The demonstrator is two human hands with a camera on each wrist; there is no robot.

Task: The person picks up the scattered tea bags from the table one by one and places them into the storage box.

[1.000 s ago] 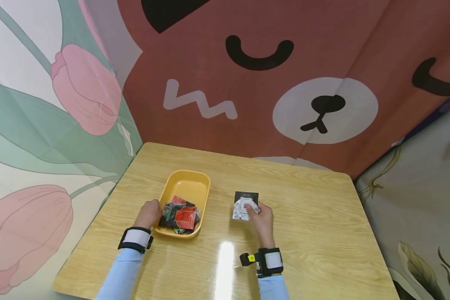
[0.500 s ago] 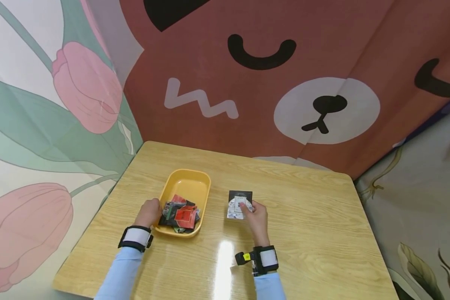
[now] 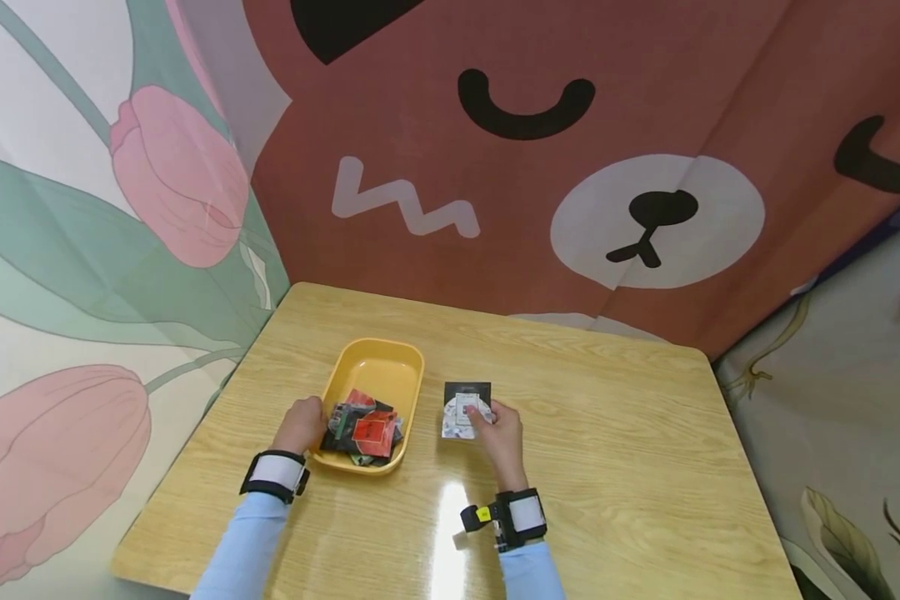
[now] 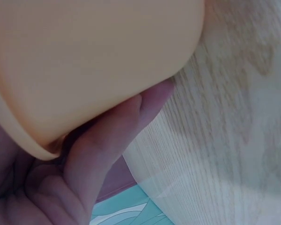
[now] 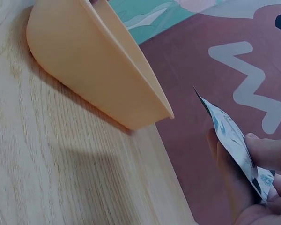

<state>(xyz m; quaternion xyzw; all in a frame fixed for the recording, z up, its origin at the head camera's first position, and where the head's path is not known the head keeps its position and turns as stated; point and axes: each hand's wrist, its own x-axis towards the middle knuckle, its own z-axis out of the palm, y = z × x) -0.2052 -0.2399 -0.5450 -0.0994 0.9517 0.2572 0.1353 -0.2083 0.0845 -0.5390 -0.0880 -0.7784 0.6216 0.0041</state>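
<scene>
My left hand (image 3: 300, 427) grips the left rim of a yellow plastic tray (image 3: 381, 367). In the left wrist view its fingers (image 4: 107, 138) lie under the rim, against the outer wall. Several black and red sachets (image 3: 373, 433) lie heaped in the near half of the tray. To the right of the tray, my right hand (image 3: 504, 437) pinches a flat black-and-white sachet (image 3: 461, 421), thumb on its face and fingers behind. The right wrist view has this sachet (image 5: 229, 131) edge-on, held above the table and apart from the tray (image 5: 84, 61).
Tray and hands are over a light wood table (image 3: 615, 467). A brown curtain (image 3: 390, 283) with a bear face hangs behind its far edge, and a tulip-print curtain (image 3: 60, 333) stands along the left side. Light glares off the tabletop in front of the tray.
My right hand has moved left with the sachet, closer to the tray. The left hand and the tray have stayed in place.
</scene>
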